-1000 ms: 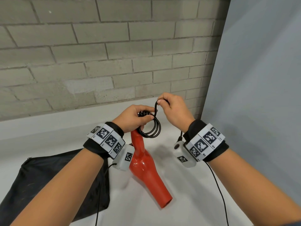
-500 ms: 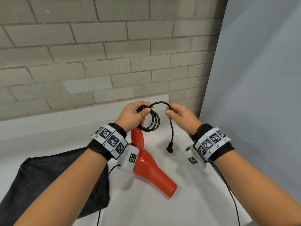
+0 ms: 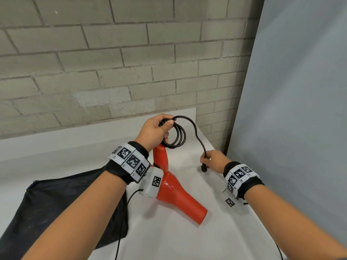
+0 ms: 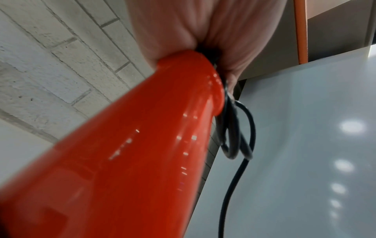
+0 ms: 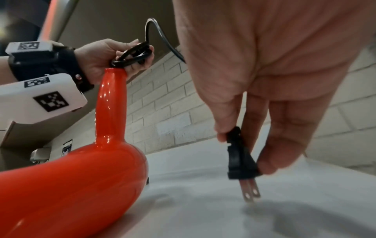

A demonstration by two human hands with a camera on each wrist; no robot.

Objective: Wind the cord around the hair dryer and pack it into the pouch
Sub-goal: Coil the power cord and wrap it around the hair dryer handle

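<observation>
Glossy red plastic hair dryer point(image 3: 175, 192): handle upright at frame centre, left hand point(image 3: 154, 131) gripping its top with coiled black cord point(image 3: 177, 136). Loose cord tail arcs down-right to the black two-pin plug point(image 5: 241, 158), pinched by right hand point(image 3: 213, 160). Black fabric pouch point(image 3: 56, 203): lower left, nearer the left hand.

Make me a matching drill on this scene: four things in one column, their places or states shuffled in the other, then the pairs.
1. dryer
2. plug
3. coils
4. pouch

a. flat on the table, left of the left arm
b. pinched by the right hand
c. held at the handle top by the left hand
d. red, nozzle toward the camera

Pairs: 1-d, 2-b, 3-c, 4-a
</observation>
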